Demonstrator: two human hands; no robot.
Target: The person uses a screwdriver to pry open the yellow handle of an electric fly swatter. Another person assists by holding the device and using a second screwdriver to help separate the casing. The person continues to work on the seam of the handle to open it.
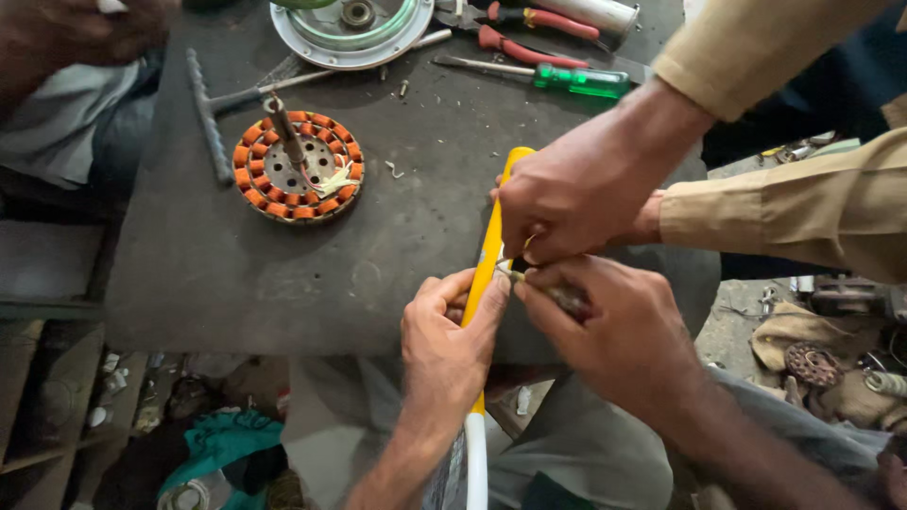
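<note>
A long yellow tube (491, 247) with a white lower end lies over the front edge of a dark worktable (208, 274). My left hand (449, 349) is closed around the tube's middle. Just to its right, my right hand (619, 335) pinches a small dark piece (567, 299) whose thin wire tip touches the tube. Another person's hands (576, 198), in tan sleeves, reach in from the right and press on the same spot from above.
A motor stator (298, 165) with orange-brown windings and a shaft sits at the table's left. Behind it lie a T-handle wrench (213, 113), a round metal housing (350, 28), red-handled pliers (529, 42) and a green-handled screwdriver (576, 80). Clutter covers the floor.
</note>
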